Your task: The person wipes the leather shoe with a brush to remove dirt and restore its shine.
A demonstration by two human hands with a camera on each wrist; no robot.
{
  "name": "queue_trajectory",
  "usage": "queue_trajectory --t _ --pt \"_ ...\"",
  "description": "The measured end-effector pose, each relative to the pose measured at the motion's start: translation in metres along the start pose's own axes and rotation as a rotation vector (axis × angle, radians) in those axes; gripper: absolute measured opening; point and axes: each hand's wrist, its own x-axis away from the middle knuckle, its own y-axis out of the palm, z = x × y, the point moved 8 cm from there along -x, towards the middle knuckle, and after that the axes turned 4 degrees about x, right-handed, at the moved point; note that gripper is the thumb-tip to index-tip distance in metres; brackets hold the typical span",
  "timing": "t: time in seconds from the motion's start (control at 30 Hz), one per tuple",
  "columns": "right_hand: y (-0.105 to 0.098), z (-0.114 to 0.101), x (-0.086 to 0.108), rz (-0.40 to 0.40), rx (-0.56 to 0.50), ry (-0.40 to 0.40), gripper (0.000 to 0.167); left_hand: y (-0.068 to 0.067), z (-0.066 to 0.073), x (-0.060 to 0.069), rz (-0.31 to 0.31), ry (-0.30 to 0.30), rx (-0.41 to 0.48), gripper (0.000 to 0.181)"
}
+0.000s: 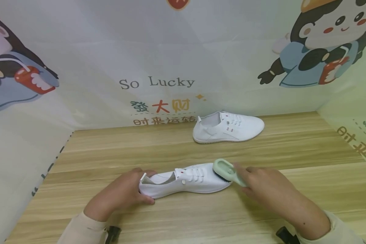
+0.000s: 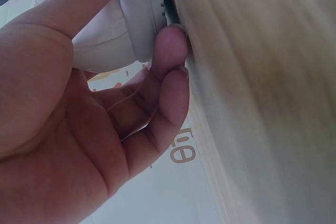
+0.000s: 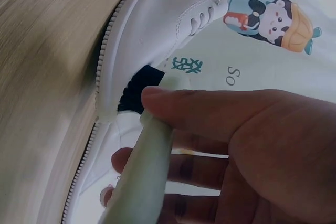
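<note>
Filling the far left, a cartoon figure [image 1: 21, 76] in blue holds a red cup on the pale backdrop [image 1: 88, 61]. Below it, a cream sleeve [image 1: 80, 228] leads to the left hand [image 1: 126, 188], which grips the heel of the nearer white shoe [image 1: 190, 184], thumb on the near side and fingers around the far side; the left wrist view shows two fingertips against the ridged edge of the sole. That shoe rests upright on the wood-grain tabletop [image 1: 109, 149], toe to the right, laces across its upper. Above it the backdrop reads "So Lucky" over coloured characters [image 1: 160, 106]. Farther back, the second white shoe [image 1: 247, 128] stands upright near the backdrop, its toe also pointing right. At the nearer shoe's toe is a pale green brush [image 1: 222, 167], dark bristles [image 3: 139, 88] touching the upper. The right hand [image 1: 260, 184] holds the brush by its handle, thumb along one side and fingers curled behind. At upper right, another cartoon figure [image 1: 315, 66] appears, similarly dressed in blue.
</note>
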Motion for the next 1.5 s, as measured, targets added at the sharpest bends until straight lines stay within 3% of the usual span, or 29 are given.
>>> queue_trajectory --t 0.27,0.7,1.27,1.5 --pt "0.003 -0.005 -0.001 -0.026 -0.072 -0.016 0.067 0.002 -0.001 0.001 0.002 0.002 -0.009 0.069" --pt "0.009 0.013 -0.001 -0.108 -0.097 0.050 0.061 0.001 0.000 0.001 -0.007 0.009 -0.022 0.068" --pt "0.004 0.022 -0.001 -0.071 -0.050 0.097 0.057 0.002 0.000 0.001 -0.005 0.011 -0.035 0.067" --pt "0.005 0.018 -0.001 -0.045 -0.021 0.068 0.061 0.002 0.000 0.002 -0.001 0.010 -0.038 0.069"
